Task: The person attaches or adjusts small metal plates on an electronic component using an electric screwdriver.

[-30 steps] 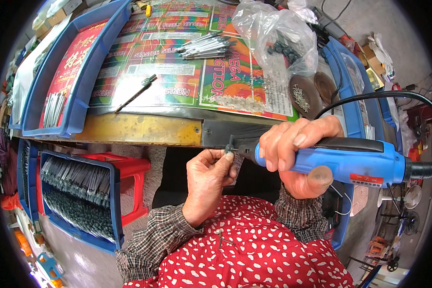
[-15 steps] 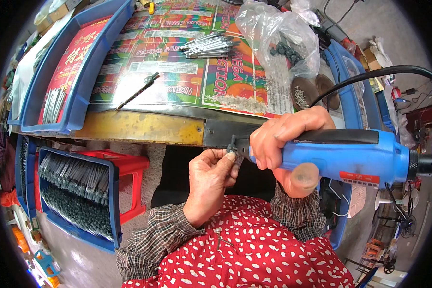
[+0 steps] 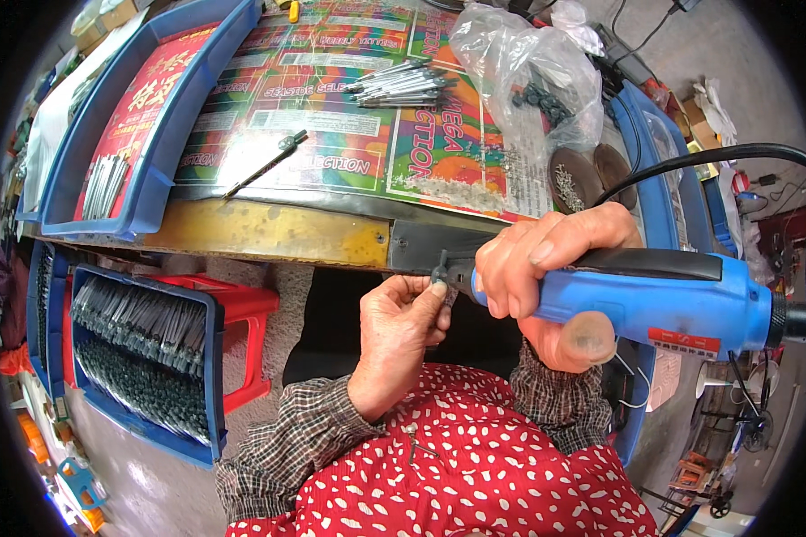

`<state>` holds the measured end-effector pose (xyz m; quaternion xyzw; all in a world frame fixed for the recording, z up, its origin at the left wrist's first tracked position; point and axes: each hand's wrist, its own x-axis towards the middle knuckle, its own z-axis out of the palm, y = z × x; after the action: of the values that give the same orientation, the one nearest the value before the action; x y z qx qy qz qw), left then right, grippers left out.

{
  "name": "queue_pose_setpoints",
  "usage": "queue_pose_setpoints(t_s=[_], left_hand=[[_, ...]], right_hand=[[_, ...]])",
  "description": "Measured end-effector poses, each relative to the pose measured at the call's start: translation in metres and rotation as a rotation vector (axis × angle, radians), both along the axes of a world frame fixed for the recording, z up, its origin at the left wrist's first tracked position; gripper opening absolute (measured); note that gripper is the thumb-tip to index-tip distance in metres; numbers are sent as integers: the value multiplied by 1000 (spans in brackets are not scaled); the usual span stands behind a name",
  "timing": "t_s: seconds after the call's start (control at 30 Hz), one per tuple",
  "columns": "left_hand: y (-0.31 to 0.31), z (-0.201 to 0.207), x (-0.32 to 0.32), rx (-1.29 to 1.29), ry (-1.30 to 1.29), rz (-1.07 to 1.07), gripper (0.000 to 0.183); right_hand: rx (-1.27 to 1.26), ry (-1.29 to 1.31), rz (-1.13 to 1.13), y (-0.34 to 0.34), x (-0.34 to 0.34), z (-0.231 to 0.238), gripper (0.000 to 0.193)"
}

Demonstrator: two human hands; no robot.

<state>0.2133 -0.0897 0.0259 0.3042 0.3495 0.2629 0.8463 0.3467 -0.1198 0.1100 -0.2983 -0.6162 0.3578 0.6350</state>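
Observation:
My right hand [image 3: 560,277] is wrapped round a blue electric screwdriver [image 3: 663,300] with a black lever and a black cord; the tool lies almost level, its nose pointing left. My left hand [image 3: 401,331] pinches a small dark green part [image 3: 439,271] between thumb and fingertips, just left of the screwdriver's nose. Whether the tip touches the part is hidden by my fingers. Both hands are at the table's front edge, over a dark metal plate [image 3: 416,243]. A dark rod with a green-black end [image 3: 269,164] lies on the table beyond my left hand.
A bundle of silvery rods [image 3: 403,87] lies farther back. A clear plastic bag [image 3: 519,72] holds dark green pieces, near brown dishes, one holding small screws [image 3: 566,183]. Left stands a blue tray [image 3: 148,201]; below, a blue bin [image 3: 215,358] of rods sits by a red stool [image 3: 255,309].
The whole view has shifted slightly, so table and hands appear a little farther right. My right thumb has moved slightly along the screwdriver. Both grips stay the same.

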Motion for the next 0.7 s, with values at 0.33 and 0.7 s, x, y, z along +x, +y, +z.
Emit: queue_pose_setpoints(t_s=[0.33, 0.7], left_hand=[[0, 2, 1, 1, 44, -8, 12], [2, 5, 1, 38, 75, -3, 14]], right_hand=[[33, 79, -68, 1, -7, -9, 38], [-118, 116, -211, 0, -15, -2, 45]])
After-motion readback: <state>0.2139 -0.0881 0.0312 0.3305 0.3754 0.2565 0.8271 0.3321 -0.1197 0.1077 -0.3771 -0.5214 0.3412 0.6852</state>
